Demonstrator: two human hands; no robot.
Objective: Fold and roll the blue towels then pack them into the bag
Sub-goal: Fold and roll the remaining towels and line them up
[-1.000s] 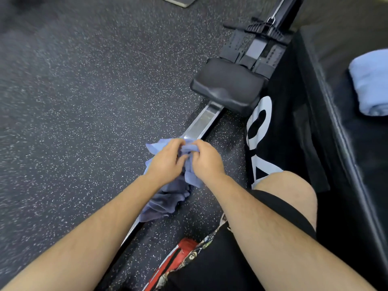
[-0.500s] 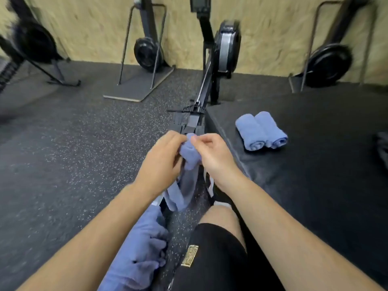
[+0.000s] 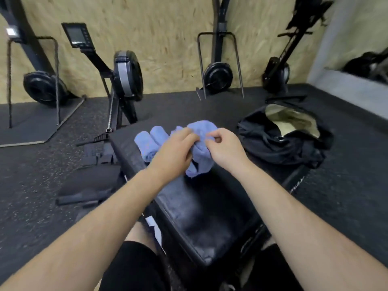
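Surface (image 3: pixel 189 206) padded; two rolled towels (image 3: pixel 150 143) on it, open bag (image 3: pixel 273 143) beside. Rowers (image 3: pixel 126 76) line plywood wall (image 3: pixel 168 38), speckled floor (image 3: pixel 42 164). My left grip (image 3: pixel 174 152) and right grip (image 3: pixel 225 150) pinch crumpled towel (image 3: pixel 201 131).

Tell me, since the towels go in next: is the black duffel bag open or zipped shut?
Open. The black duffel bag gapes at the top, showing its pale lining.
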